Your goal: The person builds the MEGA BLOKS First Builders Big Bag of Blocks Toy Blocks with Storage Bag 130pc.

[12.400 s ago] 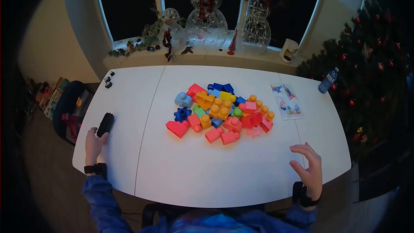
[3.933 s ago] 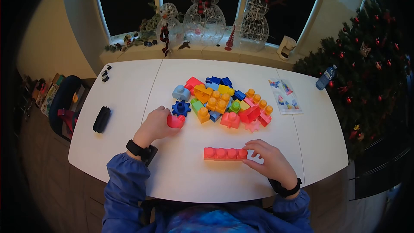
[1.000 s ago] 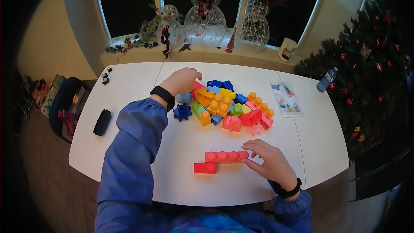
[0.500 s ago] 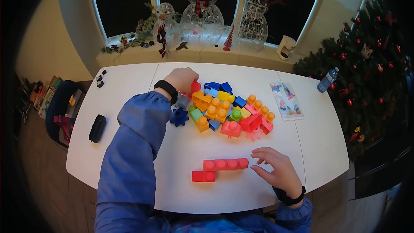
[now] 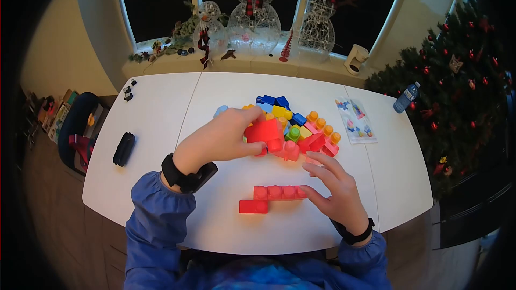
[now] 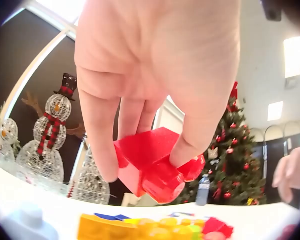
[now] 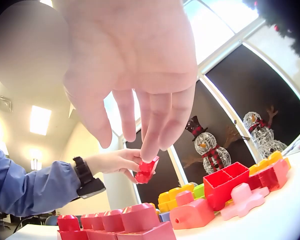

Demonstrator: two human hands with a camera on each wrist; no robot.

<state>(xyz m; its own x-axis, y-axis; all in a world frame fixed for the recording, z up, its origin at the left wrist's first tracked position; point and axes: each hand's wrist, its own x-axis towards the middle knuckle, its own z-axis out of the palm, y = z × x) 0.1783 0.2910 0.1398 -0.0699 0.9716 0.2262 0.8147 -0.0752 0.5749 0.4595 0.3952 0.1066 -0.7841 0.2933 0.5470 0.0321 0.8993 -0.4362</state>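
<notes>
My left hand (image 5: 221, 135) holds a red building block (image 5: 264, 133) between thumb and fingers, above the near left part of the block pile. In the left wrist view this red block (image 6: 152, 162) has a slanted body and two round studs, and hangs clear over the table. On the table nearer me lies a row of pink-red blocks (image 5: 277, 193), with a brighter red block (image 5: 251, 207) against its left front side. Close to the row's right end is my right hand (image 5: 337, 196), fingers relaxed and spread, gripping nothing.
Beyond the hands lies a pile with an orange block row (image 5: 322, 127), a pink gear-shaped piece (image 7: 245, 200) and several other colours. A picture sheet (image 5: 356, 121) and water bottle (image 5: 407, 98) are at the right. A black case (image 5: 124, 149) lies at the left.
My left hand has lifted the red block from the pile's back left and brought it right and nearer. Earlier, pink-red blocks left the pile and formed the row; my right hand let go of it.
</notes>
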